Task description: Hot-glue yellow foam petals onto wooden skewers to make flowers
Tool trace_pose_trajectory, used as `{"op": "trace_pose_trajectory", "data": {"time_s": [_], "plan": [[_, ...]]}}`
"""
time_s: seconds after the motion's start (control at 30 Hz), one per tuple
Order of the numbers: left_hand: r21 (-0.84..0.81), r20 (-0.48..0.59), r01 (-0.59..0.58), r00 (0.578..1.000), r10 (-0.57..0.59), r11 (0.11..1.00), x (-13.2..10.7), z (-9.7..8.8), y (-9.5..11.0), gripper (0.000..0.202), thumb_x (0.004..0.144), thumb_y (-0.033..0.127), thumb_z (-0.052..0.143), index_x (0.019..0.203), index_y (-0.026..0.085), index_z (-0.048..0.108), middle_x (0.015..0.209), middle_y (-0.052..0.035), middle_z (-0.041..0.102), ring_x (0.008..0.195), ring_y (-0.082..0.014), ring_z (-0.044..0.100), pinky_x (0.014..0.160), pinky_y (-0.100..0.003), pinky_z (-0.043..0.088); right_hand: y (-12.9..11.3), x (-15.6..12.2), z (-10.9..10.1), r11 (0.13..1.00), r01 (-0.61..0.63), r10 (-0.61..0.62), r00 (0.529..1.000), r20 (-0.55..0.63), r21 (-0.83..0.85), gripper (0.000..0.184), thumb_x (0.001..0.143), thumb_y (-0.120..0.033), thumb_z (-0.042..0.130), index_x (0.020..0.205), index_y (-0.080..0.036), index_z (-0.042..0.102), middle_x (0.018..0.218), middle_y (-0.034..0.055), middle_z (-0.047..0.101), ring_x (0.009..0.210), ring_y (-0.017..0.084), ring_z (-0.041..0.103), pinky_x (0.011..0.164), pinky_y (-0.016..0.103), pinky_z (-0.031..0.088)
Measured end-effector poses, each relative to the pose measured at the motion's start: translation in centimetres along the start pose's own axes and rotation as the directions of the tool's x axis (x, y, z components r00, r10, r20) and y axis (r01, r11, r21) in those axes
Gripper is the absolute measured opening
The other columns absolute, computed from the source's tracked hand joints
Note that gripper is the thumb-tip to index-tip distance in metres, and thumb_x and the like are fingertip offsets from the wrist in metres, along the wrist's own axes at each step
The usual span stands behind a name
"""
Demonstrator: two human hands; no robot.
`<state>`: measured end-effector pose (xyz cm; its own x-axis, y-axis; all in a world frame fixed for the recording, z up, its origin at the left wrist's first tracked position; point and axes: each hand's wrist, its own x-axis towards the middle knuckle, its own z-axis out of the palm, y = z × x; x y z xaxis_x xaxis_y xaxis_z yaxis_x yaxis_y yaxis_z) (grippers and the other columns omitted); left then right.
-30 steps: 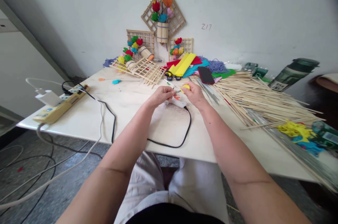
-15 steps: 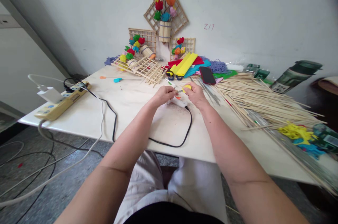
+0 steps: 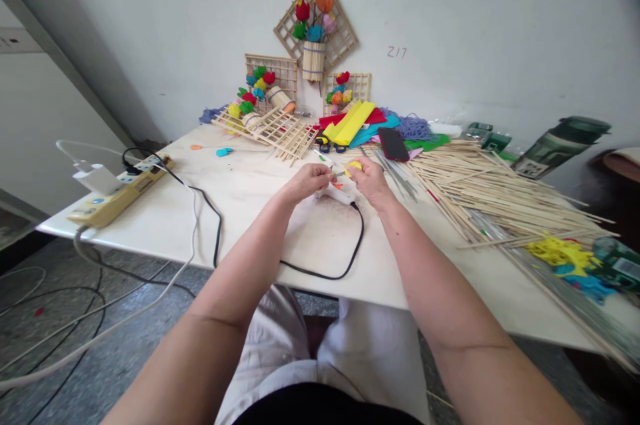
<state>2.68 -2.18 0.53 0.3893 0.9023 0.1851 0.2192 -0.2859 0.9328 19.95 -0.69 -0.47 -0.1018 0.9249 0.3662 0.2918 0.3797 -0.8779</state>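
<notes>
My right hand (image 3: pixel 371 181) is closed, fingertips pinching a small yellow crepe-paper flower piece (image 3: pixel 355 167). A thin greyish stem (image 3: pixel 341 175) runs from it toward my left hand (image 3: pixel 311 183), whose closed fingers hold the other end. The hands are a short gap apart, just above the table. Under and between them lies a white hot glue gun (image 3: pixel 340 196), partly hidden by my left hand, its black cord (image 3: pixel 361 238) looping toward the front edge. A bit of orange paper (image 3: pixel 337 185) shows beside the gun.
Behind my hands lie scissors (image 3: pixel 331 143), yellow crepe paper (image 3: pixel 353 123) and a phone (image 3: pixel 393 144). Thin wooden sticks (image 3: pixel 490 185) cover the right side. A power strip (image 3: pixel 120 191) sits at left. Stick lattices with paper flowers (image 3: pixel 314 31) stand against the wall.
Both hands keep nearly the same place and grip. The whole view has shifted very slightly; nothing has been taken up or let go.
</notes>
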Motion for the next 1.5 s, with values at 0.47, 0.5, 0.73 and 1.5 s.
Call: {"op": "trace_pose_trajectory", "data": {"time_s": [0.47,0.5,0.73,1.5], "plan": [[-0.014,-0.011,0.013,1.000,-0.013,1.000,0.8,-0.1,-1.4,0.031,0.072,0.042,0.063,0.072,0.011,0.060,0.051,0.0037,0.047,0.045,-0.0052,0.035,0.046,-0.021,0.024,0.7,0.2,0.2,0.999,0.039,-0.039,0.999,-0.020,-0.022,0.019,0.071,-0.038,0.052,0.078,-0.020,0.053,0.061,-0.0027,0.046,0.056,0.012,0.042,0.050,0.024,0.033],[-0.018,-0.014,0.008,1.000,-0.008,1.000,0.8,-0.2,-1.3,0.031,0.072,0.042,0.063,0.072,0.011,0.060,0.050,0.0037,0.046,0.045,-0.0051,0.035,0.046,-0.021,0.024,0.6,0.2,0.3,0.999,0.045,-0.046,0.999,-0.027,-0.026,0.019,0.072,-0.038,0.052,0.079,-0.020,0.053,0.062,-0.0025,0.047,0.057,0.013,0.043,0.050,0.024,0.034],[-0.056,-0.042,-0.006,0.999,0.003,0.998,0.5,-1.1,-0.5,0.028,0.071,0.039,0.064,0.069,0.011,0.060,0.048,0.0038,0.045,0.044,-0.0040,0.034,0.045,-0.020,0.023,0.0,-0.1,0.7,0.999,0.037,-0.037,0.999,-0.016,0.017,0.040,0.077,-0.044,0.052,0.108,-0.018,0.054,0.062,-0.0034,0.053,0.056,0.013,0.049,0.054,0.025,0.039],[-0.353,-0.505,-0.025,0.847,-0.168,0.935,1.8,-3.2,-2.5,0.009,0.077,0.016,0.054,0.069,0.011,0.056,0.042,0.0065,0.042,0.035,-0.0023,0.026,0.037,-0.019,0.014,-1.6,-1.7,3.2,0.436,0.074,0.213,0.960,0.183,-0.897,0.034,0.075,-0.027,0.051,0.107,-0.015,0.059,0.099,0.0166,0.068,0.095,0.030,0.064,0.077,0.037,0.046]]}}
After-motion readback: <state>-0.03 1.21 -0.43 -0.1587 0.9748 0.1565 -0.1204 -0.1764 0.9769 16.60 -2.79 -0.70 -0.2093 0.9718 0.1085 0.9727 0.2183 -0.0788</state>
